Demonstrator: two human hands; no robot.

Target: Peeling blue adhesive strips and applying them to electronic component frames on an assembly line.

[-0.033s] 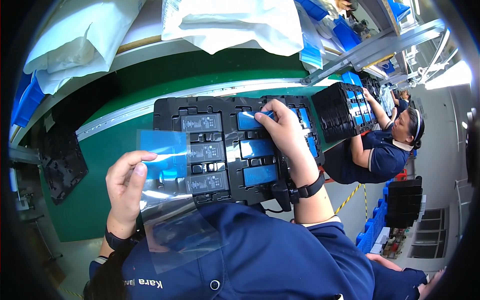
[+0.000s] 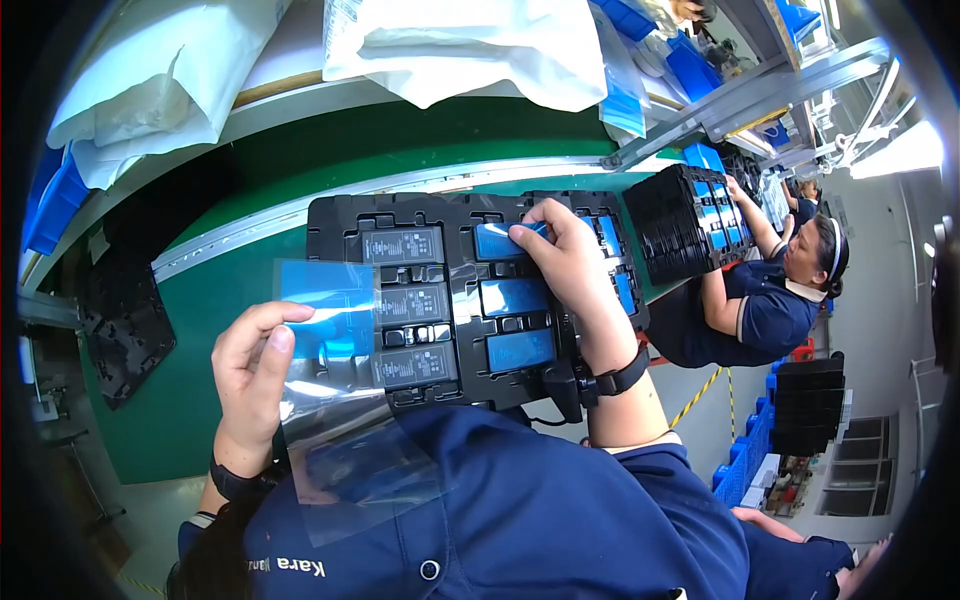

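Between the thumb and fingers of my left hand (image 2: 252,365) is a clear plastic sheet (image 2: 350,450) with a blue film (image 2: 322,285) on its upper part. The sheet hangs beside the left column of a black moulded tray (image 2: 330,225) and drapes toward my shirt. In that column lie flat grey-black batteries (image 2: 402,246) with printed labels. The middle column carries blue film pieces (image 2: 520,350) in its pockets. At its far pocket, my right hand (image 2: 568,258) has thumb and fingertips closed on the edge of a blue film strip (image 2: 493,242).
To the right stands a stack of black trays (image 2: 665,225), with a co-worker (image 2: 765,300) handling it. Another black tray (image 2: 125,320) lies at the left of the green table (image 2: 200,320). White bags (image 2: 470,50) hang over the shelf at the back. A metal rail (image 2: 250,220) crosses behind the tray.
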